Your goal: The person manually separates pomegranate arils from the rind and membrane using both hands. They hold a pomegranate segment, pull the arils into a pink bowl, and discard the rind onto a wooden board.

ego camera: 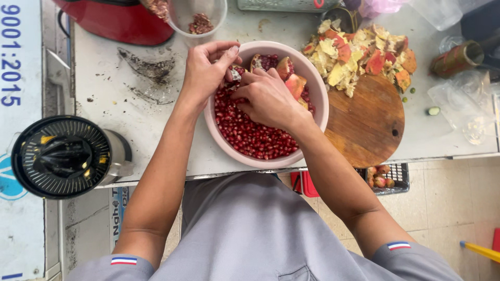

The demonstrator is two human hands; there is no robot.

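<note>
A pink bowl (319, 99) full of red pomegranate seeds (250, 138) sits on the white counter in front of me. Both hands meet over its far-left rim. My left hand (205, 70) and my right hand (268, 99) together pinch a small piece of pomegranate (235, 74) with pale pith. Larger pomegranate chunks (289, 75) lie in the far side of the bowl.
A round wooden board (370, 122) to the right carries a heap of peel (359, 52). A black citrus juicer (62, 156) stands at left, a red appliance (114, 21) and a clear cup (200, 18) at the back. Plastic bags (463, 101) lie far right.
</note>
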